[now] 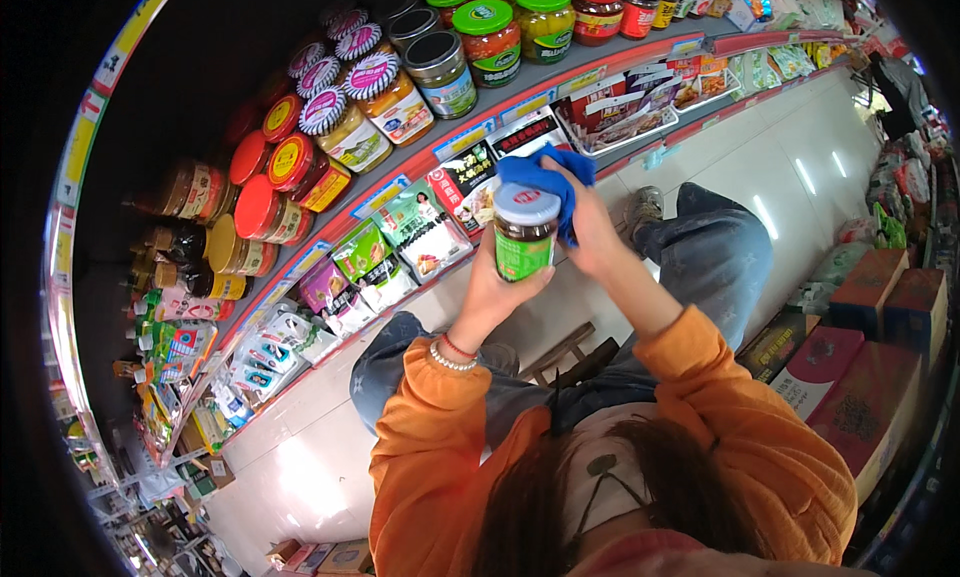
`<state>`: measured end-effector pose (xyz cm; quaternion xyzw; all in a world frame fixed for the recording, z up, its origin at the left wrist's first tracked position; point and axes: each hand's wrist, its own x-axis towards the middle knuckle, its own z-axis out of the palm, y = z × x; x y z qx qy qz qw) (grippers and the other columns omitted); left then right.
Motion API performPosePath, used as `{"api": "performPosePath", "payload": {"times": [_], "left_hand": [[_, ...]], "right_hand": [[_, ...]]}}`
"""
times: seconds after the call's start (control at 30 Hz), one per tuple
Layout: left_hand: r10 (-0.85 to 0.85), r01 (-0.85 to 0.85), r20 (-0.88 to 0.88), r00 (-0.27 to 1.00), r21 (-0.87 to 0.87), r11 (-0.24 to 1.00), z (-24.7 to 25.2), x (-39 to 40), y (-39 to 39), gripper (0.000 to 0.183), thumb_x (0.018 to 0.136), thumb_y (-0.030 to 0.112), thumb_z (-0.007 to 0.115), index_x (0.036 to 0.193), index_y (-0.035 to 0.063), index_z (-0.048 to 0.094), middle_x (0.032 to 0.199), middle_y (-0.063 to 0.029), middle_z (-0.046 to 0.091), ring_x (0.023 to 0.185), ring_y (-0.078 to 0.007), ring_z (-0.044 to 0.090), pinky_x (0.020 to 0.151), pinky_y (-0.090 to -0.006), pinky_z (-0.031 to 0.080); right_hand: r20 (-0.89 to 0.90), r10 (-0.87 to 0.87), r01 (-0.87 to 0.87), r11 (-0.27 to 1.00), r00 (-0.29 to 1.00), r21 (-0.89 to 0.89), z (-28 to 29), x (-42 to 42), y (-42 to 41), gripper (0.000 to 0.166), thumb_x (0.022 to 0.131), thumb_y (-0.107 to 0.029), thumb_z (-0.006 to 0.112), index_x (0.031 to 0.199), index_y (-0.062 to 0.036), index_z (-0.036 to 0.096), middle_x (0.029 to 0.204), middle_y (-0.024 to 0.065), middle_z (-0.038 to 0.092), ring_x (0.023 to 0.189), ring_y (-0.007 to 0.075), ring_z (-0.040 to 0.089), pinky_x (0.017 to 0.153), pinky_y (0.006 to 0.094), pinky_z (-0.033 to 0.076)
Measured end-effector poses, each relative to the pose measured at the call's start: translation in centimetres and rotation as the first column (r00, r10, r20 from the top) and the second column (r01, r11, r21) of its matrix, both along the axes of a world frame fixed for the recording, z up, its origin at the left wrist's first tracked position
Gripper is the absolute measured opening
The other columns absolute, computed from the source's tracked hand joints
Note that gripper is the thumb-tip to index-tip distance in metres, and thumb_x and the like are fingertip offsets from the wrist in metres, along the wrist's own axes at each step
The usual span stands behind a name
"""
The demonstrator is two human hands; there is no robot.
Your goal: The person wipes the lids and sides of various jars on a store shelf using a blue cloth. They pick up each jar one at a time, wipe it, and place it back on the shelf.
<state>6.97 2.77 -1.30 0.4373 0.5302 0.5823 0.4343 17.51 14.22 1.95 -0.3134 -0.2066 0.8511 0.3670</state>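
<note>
A glass jar with a green label and a white lid (525,236) is held upright in front of the shelves. My left hand (499,277) is wrapped round its lower side; a red cord and a beaded bracelet circle that wrist. In my right hand (592,228) is a blue cloth (544,168), bunched against the jar's lid and far side. The fingers of my right hand are partly hidden by the cloth. Just beyond the jar, packets of seasoning (465,183) lie on the lower shelf.
Glass jars with green lids (484,44), striped-lid jars (375,89) and red-lid jars (270,209) stand on the upper shelf. A white basket (630,134) holds sachets. Cardboard boxes (862,404) stand at the right. A wooden stool (559,352) is beneath me, between my legs.
</note>
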Motion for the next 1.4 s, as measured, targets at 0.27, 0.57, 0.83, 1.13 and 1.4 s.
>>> {"api": "performPosePath", "payload": {"times": [0.27, 0.57, 0.83, 1.13, 1.4], "left_hand": [[-0.018, 0.061, 0.384, 0.923, -0.100, 0.993, -0.2, -0.8, 0.3, 0.062, 0.079, 0.017, 0.080, 0.127, 0.0001, 0.043, 0.111, -0.0058, 0.059, 0.105, -0.0123, 0.056, 0.085, -0.0293, 0.050], [0.132, -0.246, -0.421, 0.897, -0.229, 0.942, -0.7, -1.1, 0.4, 0.085, 0.064, 0.026, 0.083, 0.128, -0.0048, 0.036, 0.105, -0.0220, 0.064, 0.093, -0.0320, 0.066, 0.079, -0.0386, 0.053], [0.000, -0.092, -0.484, 0.875, -0.165, 0.982, -0.1, -1.4, -1.6, 0.079, 0.067, 0.024, 0.080, 0.129, -0.0023, 0.040, 0.103, -0.0201, 0.064, 0.090, -0.0354, 0.066, 0.079, -0.0417, 0.052], [-0.238, 0.294, 0.525, 0.817, -0.023, 0.955, -0.1, -2.6, -2.6, 0.060, 0.083, 0.015, 0.070, 0.133, 0.0018, 0.040, 0.111, -0.0122, 0.063, 0.094, -0.0220, 0.065, 0.082, -0.0355, 0.052], [0.117, 0.003, 0.592, 0.797, -0.198, 0.980, -3.0, -2.1, -1.7, 0.057, 0.095, 0.048, 0.054, 0.136, 0.0107, 0.040, 0.127, -0.0061, 0.055, 0.113, -0.0213, 0.057, 0.093, -0.0408, 0.050]], "right_hand": [[0.210, -0.499, -0.078, 0.271, 0.841, 0.959, -4.3, -0.2, -3.9, 0.047, 0.084, -0.016, 0.068, 0.123, -0.0017, 0.046, 0.117, 0.0167, 0.047, 0.111, 0.0288, 0.047, 0.097, 0.0346, 0.038], [0.401, -0.706, -0.645, -0.103, 0.584, 0.757, 1.1, -1.4, -0.4, 0.046, 0.073, -0.037, 0.077, 0.110, -0.0132, 0.063, 0.109, 0.0122, 0.057, 0.097, 0.0339, 0.058, 0.076, 0.0401, 0.049], [0.779, -0.074, -0.779, 0.032, 0.623, 0.626, 0.8, -3.1, 3.6, 0.034, 0.073, -0.031, 0.078, 0.095, -0.0073, 0.068, 0.092, 0.0063, 0.066, 0.084, 0.0239, 0.065, 0.076, 0.0323, 0.050], [-0.043, 0.235, -0.235, 0.972, 0.971, 0.001, -1.9, -2.9, -1.3, 0.042, 0.087, -0.038, 0.068, 0.114, -0.0072, 0.058, 0.095, 0.0045, 0.064, 0.086, 0.0136, 0.062, 0.078, 0.0293, 0.050], [0.163, -0.630, -0.223, -0.016, 0.759, 0.975, -2.9, -1.8, -5.9, 0.038, 0.083, -0.017, 0.065, 0.119, -0.0095, 0.056, 0.127, 0.0151, 0.051, 0.113, 0.0345, 0.049, 0.097, 0.0444, 0.035]]}}
